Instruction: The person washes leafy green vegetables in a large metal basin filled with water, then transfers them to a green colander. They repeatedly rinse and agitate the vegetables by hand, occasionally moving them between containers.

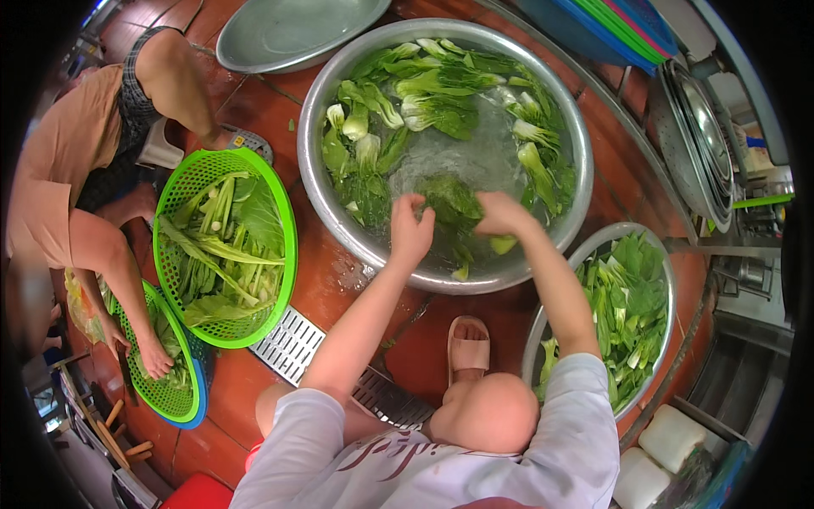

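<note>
A large round metal basin (pixel 308 162) filled with water stands on the floor before me, with leafy bok choy (pixel 439 105) floating around its inside. My left hand (pixel 412 230) is over the near part of the basin, fingers apart and curled, with nothing seen between them. My right hand (pixel 502 215) touches the water beside a blurred dark green leafy clump (pixel 448 200); whether its fingers grip the leaves cannot be told. A smaller metal basin (pixel 671 305) at my right holds more bok choy (pixel 626 305), partly behind my right arm.
A co-worker (pixel 70 153) sits at left, hands in a green basket (pixel 191 413). A larger green basket (pixel 292 280) holds leafy greens. An oval metal basin (pixel 299 32) lies beyond. A drain grate (pixel 289 343) crosses the tiled floor; stacked metal bowls (pixel 690 140) stand at right.
</note>
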A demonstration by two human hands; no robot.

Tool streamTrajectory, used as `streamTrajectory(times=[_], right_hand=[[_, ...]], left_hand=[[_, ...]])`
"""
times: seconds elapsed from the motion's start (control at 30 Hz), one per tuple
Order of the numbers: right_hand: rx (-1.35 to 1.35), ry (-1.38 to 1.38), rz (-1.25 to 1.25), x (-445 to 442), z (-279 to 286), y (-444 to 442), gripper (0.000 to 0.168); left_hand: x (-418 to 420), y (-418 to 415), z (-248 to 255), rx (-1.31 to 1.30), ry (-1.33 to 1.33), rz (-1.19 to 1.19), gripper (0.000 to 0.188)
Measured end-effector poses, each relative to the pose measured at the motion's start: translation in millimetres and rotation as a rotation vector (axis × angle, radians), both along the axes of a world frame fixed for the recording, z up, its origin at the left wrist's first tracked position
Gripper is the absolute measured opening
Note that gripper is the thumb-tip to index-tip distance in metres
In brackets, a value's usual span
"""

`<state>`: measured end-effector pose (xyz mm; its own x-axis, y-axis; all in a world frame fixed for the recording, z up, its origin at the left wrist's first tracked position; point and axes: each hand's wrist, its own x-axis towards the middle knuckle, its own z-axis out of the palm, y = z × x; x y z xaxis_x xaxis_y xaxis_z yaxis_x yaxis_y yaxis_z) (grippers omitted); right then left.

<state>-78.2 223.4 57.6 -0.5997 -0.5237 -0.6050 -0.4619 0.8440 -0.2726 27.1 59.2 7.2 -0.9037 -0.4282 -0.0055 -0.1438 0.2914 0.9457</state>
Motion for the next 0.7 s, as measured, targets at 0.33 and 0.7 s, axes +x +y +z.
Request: streamTrajectory(times=[0.33,0.7], right_hand=[[-0.287,0.288,-0.511,-96,-7,108,0.066],[-0.637,-0.146,-0.766,-64,-72,-11,0.045]], left_hand=[[-85,-84,34,-0.661,-0.492,0.029,0.096],[-94,-42,-49,0.155,-0.393,0.025,0.075]])
